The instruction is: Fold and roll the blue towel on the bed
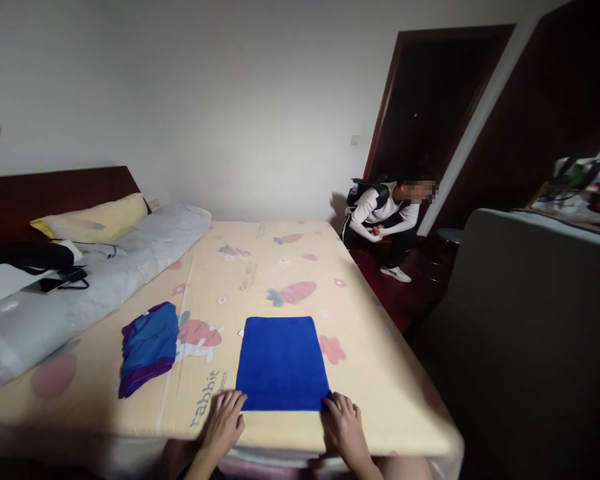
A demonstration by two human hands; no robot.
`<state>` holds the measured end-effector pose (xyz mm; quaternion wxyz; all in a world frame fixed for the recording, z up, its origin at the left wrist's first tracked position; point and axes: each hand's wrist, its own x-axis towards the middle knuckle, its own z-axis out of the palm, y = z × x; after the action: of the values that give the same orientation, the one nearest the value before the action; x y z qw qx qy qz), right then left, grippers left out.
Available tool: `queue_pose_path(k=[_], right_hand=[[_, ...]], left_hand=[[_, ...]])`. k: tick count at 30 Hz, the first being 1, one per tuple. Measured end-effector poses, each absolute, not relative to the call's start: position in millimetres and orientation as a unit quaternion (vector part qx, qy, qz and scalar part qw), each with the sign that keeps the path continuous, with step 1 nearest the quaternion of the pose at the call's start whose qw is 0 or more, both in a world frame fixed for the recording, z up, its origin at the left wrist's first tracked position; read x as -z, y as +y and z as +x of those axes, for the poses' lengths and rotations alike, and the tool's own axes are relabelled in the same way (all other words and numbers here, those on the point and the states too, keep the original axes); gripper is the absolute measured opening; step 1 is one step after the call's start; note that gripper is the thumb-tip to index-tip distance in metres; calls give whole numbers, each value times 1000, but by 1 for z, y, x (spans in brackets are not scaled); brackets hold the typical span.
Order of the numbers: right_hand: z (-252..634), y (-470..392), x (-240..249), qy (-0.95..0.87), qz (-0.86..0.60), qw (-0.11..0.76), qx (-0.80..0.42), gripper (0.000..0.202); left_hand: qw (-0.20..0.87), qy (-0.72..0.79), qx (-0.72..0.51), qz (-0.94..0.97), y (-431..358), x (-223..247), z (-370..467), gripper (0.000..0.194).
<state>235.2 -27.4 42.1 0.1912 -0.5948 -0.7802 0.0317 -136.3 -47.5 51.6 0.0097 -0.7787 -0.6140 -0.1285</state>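
Note:
A bright blue towel (281,362) lies flat and rectangular on the bed (280,267), close to the near edge. My left hand (223,421) rests on the sheet with its fingertips at the towel's near left corner. My right hand (344,423) has its fingertips on the near right corner. Both hands lie flat with fingers spread, pressing rather than gripping. To the left sits a small pile of folded blue and purple cloths (148,346).
A rolled grey quilt (105,280), a yellow pillow (95,220) and dark items with cables (35,267) lie at the bed's left. A person crouches on the floor by the dark doorway (387,223). A grey chair back (530,320) stands right.

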Motion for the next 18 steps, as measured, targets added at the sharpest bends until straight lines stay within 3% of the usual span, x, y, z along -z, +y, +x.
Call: queue_pose_path(k=[3, 10, 18], right_hand=[[219, -19, -55, -771, -607, 192, -24, 38], [223, -4, -78, -781, -587, 193, -91, 31], [245, -14, -80, -740, -577, 217, -271, 27]], left_hand=[[-15, -615, 108, -781, -36, -67, -126, 56], [-73, -607, 113, -784, -28, -103, -131, 37], [-244, -644, 151, -709, -36, -119, -145, 26]])
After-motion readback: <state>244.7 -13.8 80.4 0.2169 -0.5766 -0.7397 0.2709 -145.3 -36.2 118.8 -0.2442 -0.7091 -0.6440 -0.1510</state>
